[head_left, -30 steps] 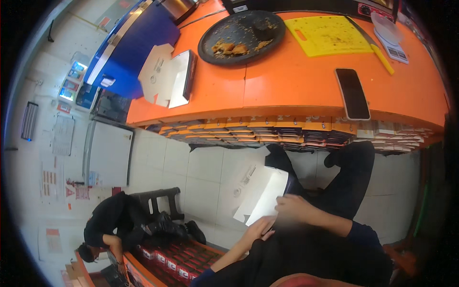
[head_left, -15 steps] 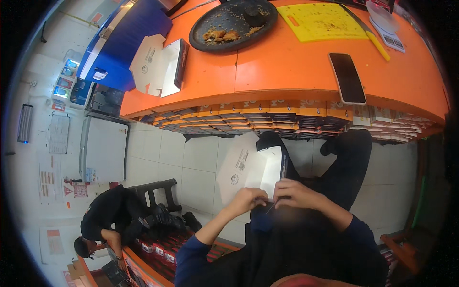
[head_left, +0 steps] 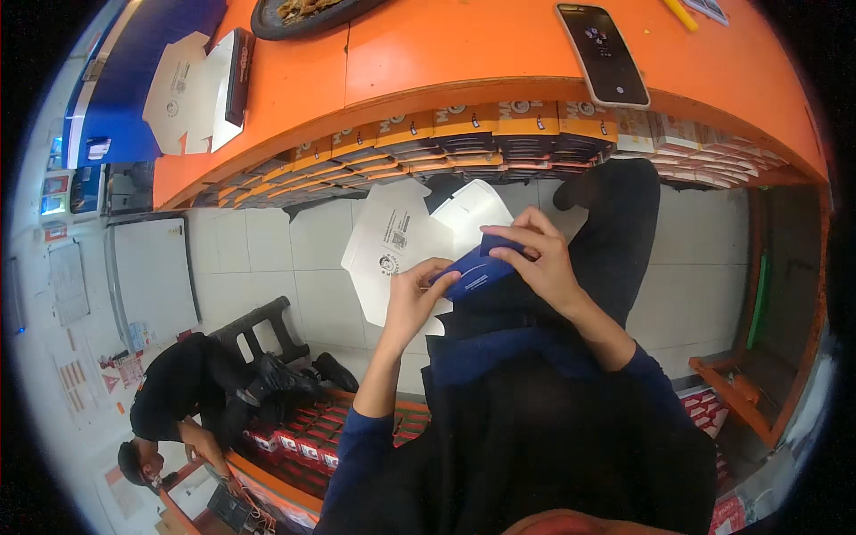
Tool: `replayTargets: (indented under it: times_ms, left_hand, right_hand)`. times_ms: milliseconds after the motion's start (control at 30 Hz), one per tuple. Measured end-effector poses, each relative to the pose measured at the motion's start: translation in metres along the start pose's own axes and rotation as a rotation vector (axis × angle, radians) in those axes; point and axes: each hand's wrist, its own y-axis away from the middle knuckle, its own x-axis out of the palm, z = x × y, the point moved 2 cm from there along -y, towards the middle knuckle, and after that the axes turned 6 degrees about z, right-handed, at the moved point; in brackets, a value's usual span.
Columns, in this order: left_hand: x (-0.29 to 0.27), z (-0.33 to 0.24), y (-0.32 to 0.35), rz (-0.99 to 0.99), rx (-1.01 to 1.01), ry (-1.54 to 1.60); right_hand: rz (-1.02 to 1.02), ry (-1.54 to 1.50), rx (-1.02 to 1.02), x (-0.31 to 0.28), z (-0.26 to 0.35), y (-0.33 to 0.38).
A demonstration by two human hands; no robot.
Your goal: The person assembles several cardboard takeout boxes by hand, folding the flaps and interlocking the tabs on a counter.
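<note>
A partly folded cardboard box (head_left: 406,236), white inside and dark blue outside, is held over my lap. Its broad lid flap hangs out to the left. My left hand (head_left: 415,301) pinches the left end of the blue side panel (head_left: 473,273), thumb in front and fingers behind. At the panel's other end, my right hand (head_left: 542,260) grips a small blue flap between thumb and fingers. On the orange table (head_left: 428,53), another part-folded box (head_left: 183,98) with a white inside lies at the left. A phone (head_left: 604,55) lies at the table's front edge.
Stacked orange and dark cartons (head_left: 455,125) fill the shelf under the table. A dark plate (head_left: 312,20) with food and a blue cooler (head_left: 147,67) stand on top. Lower left, a person (head_left: 183,392) bends over by red boxes (head_left: 312,437) and a black chair (head_left: 259,334).
The box has tilted so its blue outer side faces me. My hands have moved apart along that side. The phone's screen has lit up, and the whole view has shifted.
</note>
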Motion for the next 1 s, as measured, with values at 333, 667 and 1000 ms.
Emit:
replayTargets:
  times_ms: [333, 667, 1000]
  left_hand:
    - [0.006, -0.028, 0.003, 0.099, 0.242, -0.529]
    - [0.003, -0.045, -0.011, -0.171, 0.164, 0.605]
    - [0.021, -0.020, -0.016, -0.304, 0.663, -0.259]
  right_hand:
    - [0.513, 0.306, -0.313, -0.003, 0.004, -0.014]
    - [-0.068, 0.386, -0.905, 0.032, 0.008, 0.002]
    - [0.376, 0.109, -0.278, -0.015, 0.033, -0.022]
